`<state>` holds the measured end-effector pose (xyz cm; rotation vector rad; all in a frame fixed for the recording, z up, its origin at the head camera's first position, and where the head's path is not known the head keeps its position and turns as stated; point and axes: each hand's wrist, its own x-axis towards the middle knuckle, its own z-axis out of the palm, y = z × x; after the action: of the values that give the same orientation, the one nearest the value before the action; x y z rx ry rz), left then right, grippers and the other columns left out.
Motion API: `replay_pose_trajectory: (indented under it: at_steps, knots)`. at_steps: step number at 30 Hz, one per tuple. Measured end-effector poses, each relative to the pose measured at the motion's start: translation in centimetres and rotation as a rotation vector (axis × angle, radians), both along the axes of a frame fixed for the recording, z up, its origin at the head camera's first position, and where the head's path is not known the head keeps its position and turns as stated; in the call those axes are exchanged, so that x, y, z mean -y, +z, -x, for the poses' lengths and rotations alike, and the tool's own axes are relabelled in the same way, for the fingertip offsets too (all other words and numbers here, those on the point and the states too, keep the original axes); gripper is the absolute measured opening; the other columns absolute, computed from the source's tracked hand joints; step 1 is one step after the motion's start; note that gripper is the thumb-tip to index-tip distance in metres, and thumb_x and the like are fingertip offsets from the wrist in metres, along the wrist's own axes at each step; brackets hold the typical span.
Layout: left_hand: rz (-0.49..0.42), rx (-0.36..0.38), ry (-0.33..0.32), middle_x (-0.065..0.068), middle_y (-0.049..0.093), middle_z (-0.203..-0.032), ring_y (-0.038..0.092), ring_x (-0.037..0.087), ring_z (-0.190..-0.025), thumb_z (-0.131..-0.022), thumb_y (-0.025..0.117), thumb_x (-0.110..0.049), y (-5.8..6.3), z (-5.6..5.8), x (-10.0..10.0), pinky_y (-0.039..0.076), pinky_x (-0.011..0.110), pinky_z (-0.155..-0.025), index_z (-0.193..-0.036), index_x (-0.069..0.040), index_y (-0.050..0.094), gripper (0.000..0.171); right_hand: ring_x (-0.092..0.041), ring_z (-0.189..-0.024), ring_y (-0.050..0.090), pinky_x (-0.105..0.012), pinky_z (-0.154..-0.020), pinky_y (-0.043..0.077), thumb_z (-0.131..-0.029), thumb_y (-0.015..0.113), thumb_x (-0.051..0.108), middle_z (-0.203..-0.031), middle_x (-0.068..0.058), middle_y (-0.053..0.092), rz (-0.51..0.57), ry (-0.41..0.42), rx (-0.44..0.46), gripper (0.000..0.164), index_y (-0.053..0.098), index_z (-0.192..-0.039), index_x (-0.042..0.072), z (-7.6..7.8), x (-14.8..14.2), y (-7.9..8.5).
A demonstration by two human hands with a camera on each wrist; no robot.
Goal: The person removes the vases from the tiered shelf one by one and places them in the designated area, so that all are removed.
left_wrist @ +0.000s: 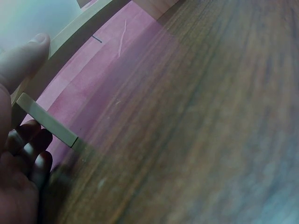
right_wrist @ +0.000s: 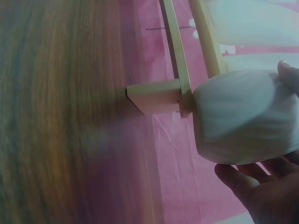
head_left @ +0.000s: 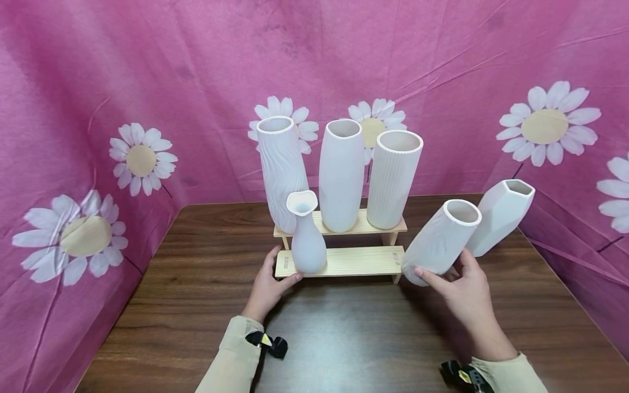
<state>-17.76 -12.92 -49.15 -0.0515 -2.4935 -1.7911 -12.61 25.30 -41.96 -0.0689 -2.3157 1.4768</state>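
My right hand [head_left: 467, 289] grips a white cylindrical vase [head_left: 439, 240] near its base, thumb in front and fingers behind. This vase leans to the right, its bottom close by the right end of a two-step wooden stand [head_left: 363, 262]. In the right wrist view its rounded base [right_wrist: 243, 116] is off the table, beside the shelf's end. My left hand [head_left: 267, 289] holds the left end of the lower step, thumb along the front edge and fingers curled by the leg [left_wrist: 49, 120]. Just above that thumb, a small white vase with a wavy rim [head_left: 308, 245] stands on the lower step.
On the upper step stand a swirl-ribbed vase [head_left: 282, 174], a smooth vase [head_left: 341, 177] and a vertically ribbed vase [head_left: 395, 180]. A faceted white vase [head_left: 501, 215] is on the brown wooden table [head_left: 344, 333] behind my right hand. A pink daisy-print cloth [head_left: 314, 54] hangs around the table.
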Motion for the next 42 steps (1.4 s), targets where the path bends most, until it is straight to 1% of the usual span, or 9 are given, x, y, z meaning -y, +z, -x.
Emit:
replay_pose_trajectory:
  at_steps: [4,7,11,19,26,34,39,42]
  knots:
    - [0.002,0.004,0.001,0.016,0.049,-0.149,0.044,0.031,-0.137,-0.077,0.089,-0.025,0.0,0.0,0.0,0.03,0.05,-0.116,-0.154,-0.008,0.035,0.095,0.006,-0.105,0.056,-0.008,-0.083,0.048,-0.075,0.089,0.007,-0.116,0.007,0.06,-0.012,-0.028,-0.003,0.07,0.052,-0.135,0.005,-0.1,-0.5,-0.1]
    - [0.006,0.011,0.003,0.016,0.048,-0.149,0.043,0.031,-0.137,-0.077,0.089,-0.025,0.1,0.1,0.0,0.03,0.05,-0.116,-0.154,-0.009,0.035,0.095,0.006,-0.104,0.056,-0.008,-0.083,0.048,-0.076,0.088,0.006,-0.115,0.009,0.059,-0.007,-0.044,0.0,0.066,0.053,-0.132,0.005,-0.1,-0.9,-0.1]
    - [0.004,0.019,0.005,0.015,0.047,-0.15,0.043,0.031,-0.138,-0.078,0.089,-0.024,0.3,0.0,0.0,0.03,0.05,-0.116,-0.154,-0.008,0.035,0.095,0.006,-0.104,0.056,-0.007,-0.082,0.048,-0.075,0.089,0.005,-0.113,0.013,0.059,0.009,-0.06,0.003,0.065,0.054,-0.13,0.008,-0.3,-1.4,-0.1]
    - [0.011,0.022,0.01,0.015,0.046,-0.151,0.042,0.031,-0.138,-0.078,0.088,-0.025,0.4,0.1,0.0,0.03,0.051,-0.116,-0.154,-0.009,0.035,0.095,0.006,-0.108,0.053,-0.005,-0.083,0.045,-0.076,0.089,0.008,-0.118,0.009,0.057,0.0,-0.101,0.033,0.069,0.053,-0.134,0.011,-0.3,-2.2,-0.1]
    - [-0.005,0.026,-0.001,0.015,0.047,-0.15,0.043,0.031,-0.137,-0.078,0.088,-0.023,0.4,0.0,0.0,0.03,0.05,-0.116,-0.154,-0.009,0.034,0.094,0.004,-0.111,0.053,-0.004,-0.084,0.045,-0.076,0.088,0.007,-0.117,0.01,0.057,0.036,-0.15,0.058,0.068,0.054,-0.134,0.011,-0.2,-2.9,-0.2]
    - [0.008,0.025,0.0,0.016,0.046,-0.151,0.041,0.031,-0.139,-0.078,0.088,-0.025,0.4,0.0,0.0,0.029,0.051,-0.116,-0.154,-0.008,0.034,0.094,0.003,-0.117,0.051,-0.004,-0.09,0.04,-0.077,0.088,0.01,-0.122,0.011,0.059,0.071,-0.218,0.116,0.069,0.053,-0.136,0.017,0.1,-4.3,-0.7]
    - [0.0,0.029,0.0,0.016,0.047,-0.15,0.042,0.031,-0.139,-0.078,0.089,-0.023,0.4,-0.1,-0.1,0.029,0.05,-0.116,-0.154,-0.008,0.034,0.095,0.001,-0.115,0.053,-0.005,-0.089,0.041,-0.076,0.089,0.012,-0.12,0.011,0.059,0.107,-0.276,0.148,0.068,0.054,-0.135,0.019,0.3,-5.0,-1.1]
    - [-0.002,0.028,0.0,0.016,0.047,-0.15,0.042,0.031,-0.138,-0.078,0.088,-0.022,0.4,-0.1,-0.1,0.03,0.05,-0.116,-0.154,-0.007,0.034,0.094,0.0,-0.115,0.053,-0.005,-0.088,0.041,-0.076,0.089,0.013,-0.122,0.008,0.059,0.119,-0.315,0.177,0.071,0.053,-0.137,0.019,0.3,-5.3,-1.3]
